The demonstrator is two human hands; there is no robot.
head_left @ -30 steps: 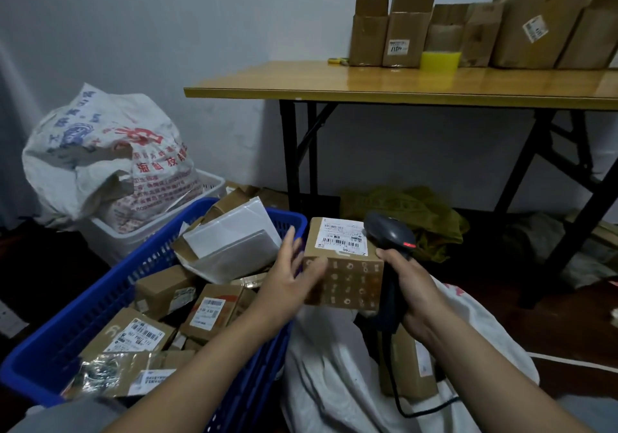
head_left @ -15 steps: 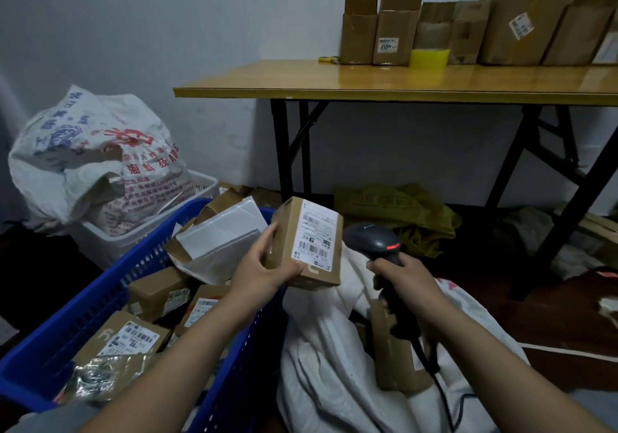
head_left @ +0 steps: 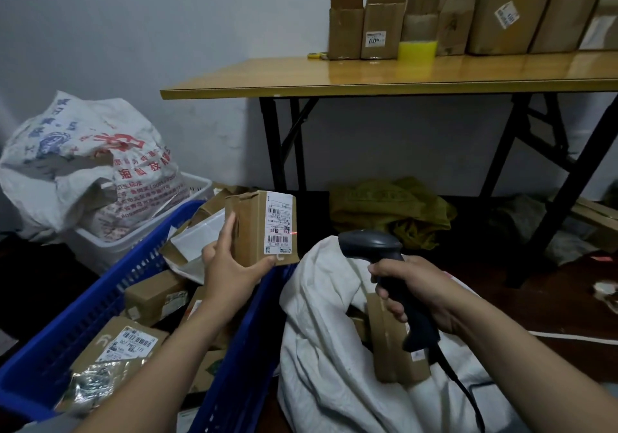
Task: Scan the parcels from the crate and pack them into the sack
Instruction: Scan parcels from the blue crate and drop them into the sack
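Brown cardboard parcel (head_left: pixel 252 232) stands upright in your L hand (head_left: pixel 230 267): thumb up its near-left face, fingers curled under the bottom edge, so it's clamped firmly. You've got it raised over the far end of the blue crate (head_left: pixel 100 305), w/ the white label (head_left: pixel 280 222) turned toward your R side. A red laser dot (head_left: pixel 293 232) sits at the label's right edge.

Your R hand (head_left: pixel 424 289) is wrapped tight round the handle of the dark scanner (head_left: pixel 369 243), its head aimed at the label and just apart from the parcel. The scanner's cable (head_left: pixel 463 391) trails down over the white sack (head_left: pixel 321 349), which lies open below that hand w/ a packed box (head_left: pixel 391 345) inside.

More parcels lie in the crate, incl. a labelled one (head_left: pixel 130 345) near you and a plain one (head_left: pixel 153 295) mid-crate.

Beyond: a printed sack (head_left: pixel 83 158) in a white basket (head_left: pixel 197 185) at left, a wood-top table (head_left: pixel 368 75) w/ a row of open cartons (head_left: pixel 384 21) and a yellow item (head_left: pixel 417 50), and an olive bag (head_left: pixel 384 208) on the floor under it.
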